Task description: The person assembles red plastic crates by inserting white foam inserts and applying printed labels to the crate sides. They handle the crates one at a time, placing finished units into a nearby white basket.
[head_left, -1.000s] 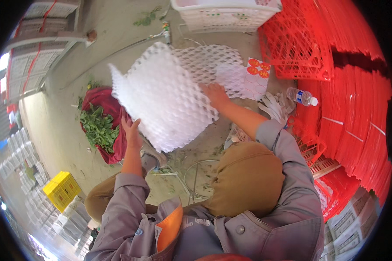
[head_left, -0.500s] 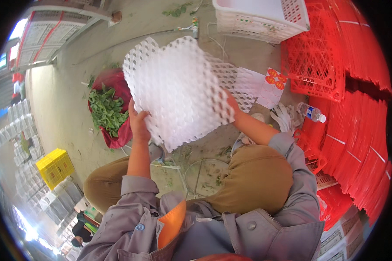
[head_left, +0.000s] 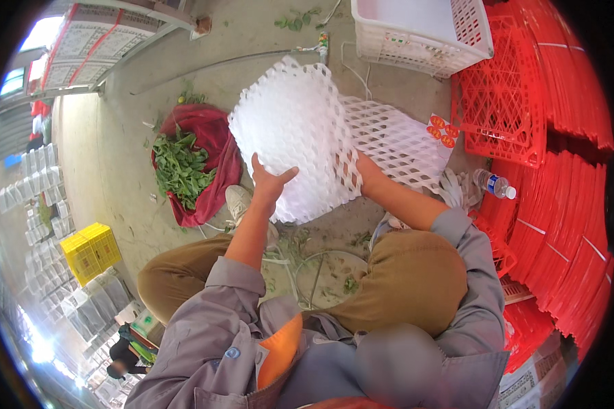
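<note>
A white foam mesh sheet [head_left: 297, 136], folded or layered, is held up in front of me. My right hand [head_left: 370, 174] grips its right edge, with the fingertips hidden by the mesh. Against the sheet's near left side is my left hand [head_left: 269, 184], thumb and forefinger spread apart; the other fingers are hard to see. Behind, to the right, another white foam mesh piece [head_left: 396, 140] lies flat, with a card of round red-orange stickers [head_left: 443, 131] at its far corner.
A dark red sack of green leaves [head_left: 215, 136] stands on the floor to the left. White crate [head_left: 416, 51], red crate [head_left: 501, 88] and stacked red packaging [head_left: 559, 225] line the right, near a water bottle [head_left: 492, 184] and white gloves [head_left: 457, 189]. A yellow crate [head_left: 90, 253] sits far left.
The foam sheet has shifted right and turned a little. My left hand has moved from its left edge onto its near face, fingers spreading. My right hand keeps hold of the right edge.
</note>
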Available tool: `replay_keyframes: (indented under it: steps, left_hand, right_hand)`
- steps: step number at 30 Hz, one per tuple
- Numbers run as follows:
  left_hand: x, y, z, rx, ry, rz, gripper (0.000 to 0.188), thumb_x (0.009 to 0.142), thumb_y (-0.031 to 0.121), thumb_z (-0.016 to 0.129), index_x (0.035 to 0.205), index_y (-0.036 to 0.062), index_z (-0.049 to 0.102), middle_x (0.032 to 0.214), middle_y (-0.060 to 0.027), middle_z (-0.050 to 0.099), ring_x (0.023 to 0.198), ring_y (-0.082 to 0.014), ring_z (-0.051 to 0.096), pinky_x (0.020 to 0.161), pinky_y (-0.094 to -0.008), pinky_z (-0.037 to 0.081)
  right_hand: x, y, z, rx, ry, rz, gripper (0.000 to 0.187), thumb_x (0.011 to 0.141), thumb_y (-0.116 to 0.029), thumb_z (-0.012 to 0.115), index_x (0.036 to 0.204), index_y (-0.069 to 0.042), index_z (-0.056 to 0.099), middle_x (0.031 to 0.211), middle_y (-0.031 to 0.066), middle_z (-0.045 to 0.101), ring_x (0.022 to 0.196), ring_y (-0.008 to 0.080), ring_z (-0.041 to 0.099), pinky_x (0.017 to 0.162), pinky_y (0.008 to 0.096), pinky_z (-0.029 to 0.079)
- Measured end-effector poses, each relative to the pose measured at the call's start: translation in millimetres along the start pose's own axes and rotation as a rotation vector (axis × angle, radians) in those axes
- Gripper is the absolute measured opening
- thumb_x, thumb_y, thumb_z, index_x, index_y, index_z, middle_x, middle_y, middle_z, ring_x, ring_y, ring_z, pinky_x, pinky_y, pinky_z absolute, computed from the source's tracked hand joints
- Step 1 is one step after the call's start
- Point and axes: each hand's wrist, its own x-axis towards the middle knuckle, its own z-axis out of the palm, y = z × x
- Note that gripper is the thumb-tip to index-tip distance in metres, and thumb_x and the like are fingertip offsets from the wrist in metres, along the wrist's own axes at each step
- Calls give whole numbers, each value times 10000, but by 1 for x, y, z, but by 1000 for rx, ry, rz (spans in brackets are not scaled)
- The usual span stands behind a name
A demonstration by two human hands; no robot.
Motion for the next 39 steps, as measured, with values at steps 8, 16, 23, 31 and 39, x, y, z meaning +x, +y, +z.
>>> replay_keyframes:
  steps: [8,16,23,31,39]
  left_hand:
    - [21,-30,28,353,130,-147,1352,617,268,955,1614,99,58,1498,-292,294,1365,-460,374,1119,-504,388]
    - [19,-68,5,533,204,290,1343,597,273,948,1627,208,88,1452,-301,294,1282,-448,425,1098,-505,392]
    - [8,-9,-60,-705,-186,227,1000,772,385,806,1588,95,305,1453,-186,424,1323,-343,437,1140,-454,355]
    - [-16,65,-114,-756,-716,100,1114,863,717,630,1637,103,115,1683,-139,174,1493,-283,300,1211,-447,285]
    - [-3,17,-82,-316,-348,55,858,773,-90,640,1548,97,321,1301,-91,569,1120,-219,601,905,-349,528]
  right_hand:
    - [-64,-15,-111,-1009,300,72,246,727,-27,623,960,-83,675,984,131,642,1005,356,612,860,448,509]
    - [-83,-158,-152,64,936,-337,213,912,74,569,1077,-31,652,1130,70,706,1042,162,650,892,299,502]
    - [-7,-272,-37,-472,-87,-984,125,787,40,661,810,-79,635,1166,65,719,1207,301,626,1062,455,447]
    - [22,-172,-4,-1038,-516,-985,115,807,-137,674,696,-121,698,1263,15,696,1357,250,519,1171,454,380]
    - [15,-138,-42,-1037,-162,-776,106,792,-92,660,888,-115,698,1382,34,631,1350,268,523,1141,407,414]
